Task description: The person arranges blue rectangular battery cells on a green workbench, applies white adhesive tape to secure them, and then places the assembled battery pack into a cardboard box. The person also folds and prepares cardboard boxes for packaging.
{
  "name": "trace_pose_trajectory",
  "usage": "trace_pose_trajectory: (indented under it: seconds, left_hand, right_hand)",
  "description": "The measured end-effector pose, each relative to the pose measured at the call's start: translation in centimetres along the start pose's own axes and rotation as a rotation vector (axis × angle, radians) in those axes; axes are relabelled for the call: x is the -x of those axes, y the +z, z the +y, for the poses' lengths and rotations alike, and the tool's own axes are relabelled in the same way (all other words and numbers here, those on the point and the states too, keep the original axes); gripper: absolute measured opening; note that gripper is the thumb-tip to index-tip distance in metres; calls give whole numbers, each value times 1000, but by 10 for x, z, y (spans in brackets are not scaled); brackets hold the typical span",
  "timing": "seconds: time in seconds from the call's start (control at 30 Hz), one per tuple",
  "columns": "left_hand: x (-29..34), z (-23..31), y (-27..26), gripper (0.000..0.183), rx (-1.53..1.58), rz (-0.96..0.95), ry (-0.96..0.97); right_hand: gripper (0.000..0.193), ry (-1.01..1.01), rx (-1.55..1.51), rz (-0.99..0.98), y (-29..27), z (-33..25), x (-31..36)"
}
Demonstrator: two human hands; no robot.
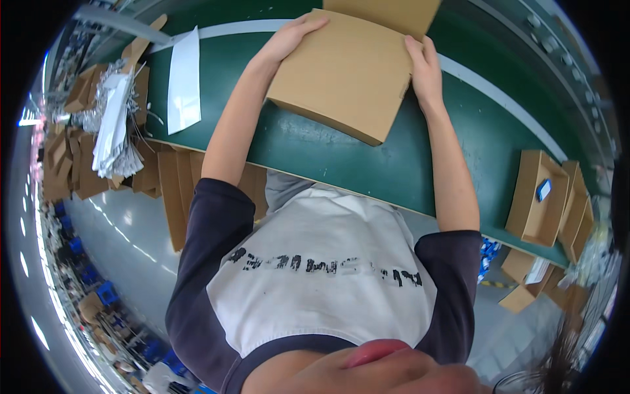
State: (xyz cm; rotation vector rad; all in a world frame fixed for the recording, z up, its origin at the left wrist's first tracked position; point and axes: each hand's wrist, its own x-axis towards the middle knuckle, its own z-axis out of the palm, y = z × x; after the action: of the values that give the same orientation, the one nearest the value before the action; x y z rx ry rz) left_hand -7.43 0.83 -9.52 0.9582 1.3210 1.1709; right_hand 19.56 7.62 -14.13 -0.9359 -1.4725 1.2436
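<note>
A brown cardboard box [341, 75] rests tilted on the green tabletop [295, 141], its plain face toward me. Behind its far edge a cardboard flap [394, 13] stands raised. My left hand [295, 34] grips the far left edge of the box, with its fingers over the top. At the right far corner my right hand [423, 62] holds the box, thumb on the face and fingers along the side. What lies inside the box is hidden.
A white sheet [184, 82] lies on the table at the left. Beside it is a pile of white wire bundles [118, 125] and cardboard boxes. At the right end stand open cardboard trays [535, 197], one holding a small blue item [543, 190].
</note>
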Motion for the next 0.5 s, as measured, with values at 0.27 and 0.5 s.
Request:
trace_pose_trajectory:
  seconds: [0.27, 0.5]
  left_hand:
    - [54, 38, 6, 67, 120, -14, 359]
    - [142, 90, -60, 75, -115, 255, 923]
  right_hand:
    - [31, -281, -296, 51, 22, -87, 3]
    - [55, -626, -1048, -525, 80, -229, 20]
